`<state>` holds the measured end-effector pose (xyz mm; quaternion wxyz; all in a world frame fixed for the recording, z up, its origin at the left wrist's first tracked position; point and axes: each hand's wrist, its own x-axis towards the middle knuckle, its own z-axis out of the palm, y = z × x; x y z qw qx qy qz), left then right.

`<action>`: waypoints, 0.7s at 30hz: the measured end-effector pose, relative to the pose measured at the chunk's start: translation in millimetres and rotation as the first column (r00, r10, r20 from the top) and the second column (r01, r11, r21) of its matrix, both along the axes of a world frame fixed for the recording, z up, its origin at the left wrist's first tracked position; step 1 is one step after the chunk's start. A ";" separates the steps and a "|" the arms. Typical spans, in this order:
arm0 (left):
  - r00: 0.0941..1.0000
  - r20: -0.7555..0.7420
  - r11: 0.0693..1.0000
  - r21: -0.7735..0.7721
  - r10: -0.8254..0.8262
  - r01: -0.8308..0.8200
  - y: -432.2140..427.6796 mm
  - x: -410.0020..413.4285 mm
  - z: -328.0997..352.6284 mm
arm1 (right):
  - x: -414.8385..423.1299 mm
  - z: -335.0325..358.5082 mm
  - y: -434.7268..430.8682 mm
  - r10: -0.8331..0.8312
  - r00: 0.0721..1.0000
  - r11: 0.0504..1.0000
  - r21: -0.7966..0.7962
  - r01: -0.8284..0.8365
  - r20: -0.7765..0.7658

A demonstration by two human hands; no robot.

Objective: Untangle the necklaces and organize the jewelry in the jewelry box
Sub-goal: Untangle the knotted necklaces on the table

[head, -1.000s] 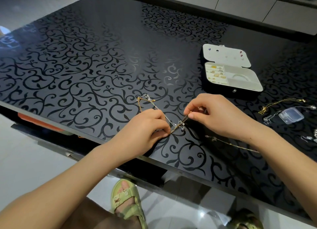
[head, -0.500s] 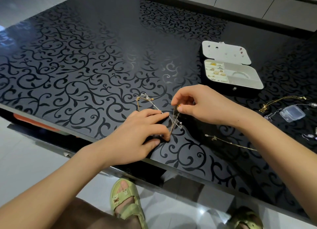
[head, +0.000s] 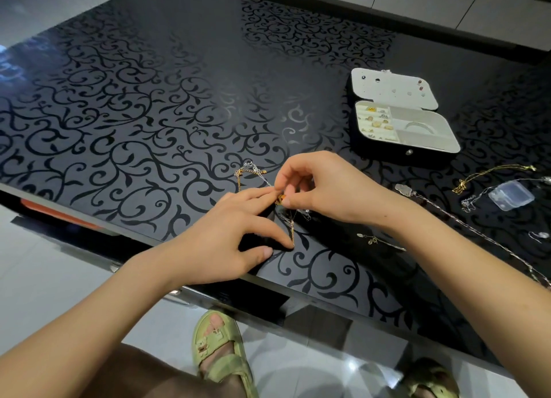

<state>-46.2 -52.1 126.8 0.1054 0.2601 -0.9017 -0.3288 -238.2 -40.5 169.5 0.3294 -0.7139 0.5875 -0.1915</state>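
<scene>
The tangled necklaces (head: 253, 168) lie on the black table (head: 149, 114) near its front edge, between the two hands. The left hand (head: 226, 233) presses its spread, straight fingers on the chains, likely to keep them from sliding. The right hand (head: 328, 189) pinches a little gold charm (head: 280, 201), likely to pull it from the knot, and the open jewelry box (head: 384, 155) waits close behind.
</scene>
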 end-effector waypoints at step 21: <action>0.994 -0.107 0.978 -0.202 0.028 -0.050 -5.5 2.3 -4.8 | -14.8 -12.4 37.5 -0.127 0.936 0.992 -0.021 0.127 -0.329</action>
